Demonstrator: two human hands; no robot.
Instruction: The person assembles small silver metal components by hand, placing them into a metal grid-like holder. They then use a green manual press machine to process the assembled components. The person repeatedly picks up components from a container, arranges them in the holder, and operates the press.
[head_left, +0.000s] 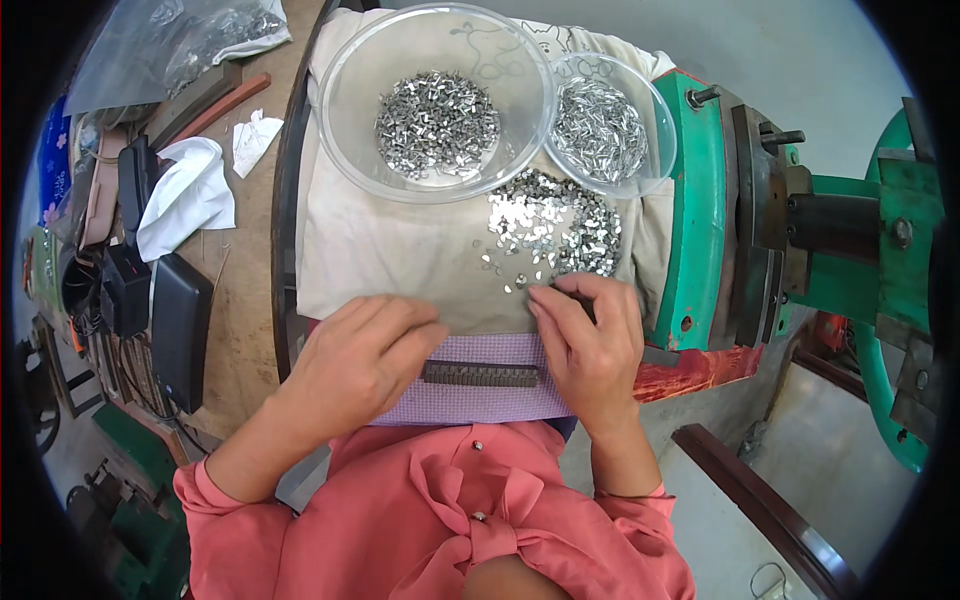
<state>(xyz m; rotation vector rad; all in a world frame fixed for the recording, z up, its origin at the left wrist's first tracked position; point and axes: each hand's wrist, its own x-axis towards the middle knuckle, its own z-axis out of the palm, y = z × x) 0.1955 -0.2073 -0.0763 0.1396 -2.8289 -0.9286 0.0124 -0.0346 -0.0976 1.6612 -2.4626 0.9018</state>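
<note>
My right hand (pixel 597 340) is at the near edge of a loose pile of small shiny metal pieces (pixel 590 240), thumb and fingers bent in a pinch. Whatever is between its fingertips is too small to make out. My left hand (pixel 365 355) hovers over the cloth's left side, fingers curled together and pointing right; their tips hide anything they hold. Between the hands, a dark toothed metal strip (pixel 480 374) lies across a purple checked cloth (pixel 490 405) close to my body. A beige cloth (pixel 370 250) spreads beyond it, under the metal pieces.
At the back stand a large clear bowl (pixel 345 165) of small metal bits and a smaller clear bowl (pixel 662 150) of thin slivers. A green machine (pixel 690 220) with a handwheel borders the right. A wooden bench (pixel 255 230) at left bears a black case (pixel 180 330) and crumpled white paper (pixel 190 195).
</note>
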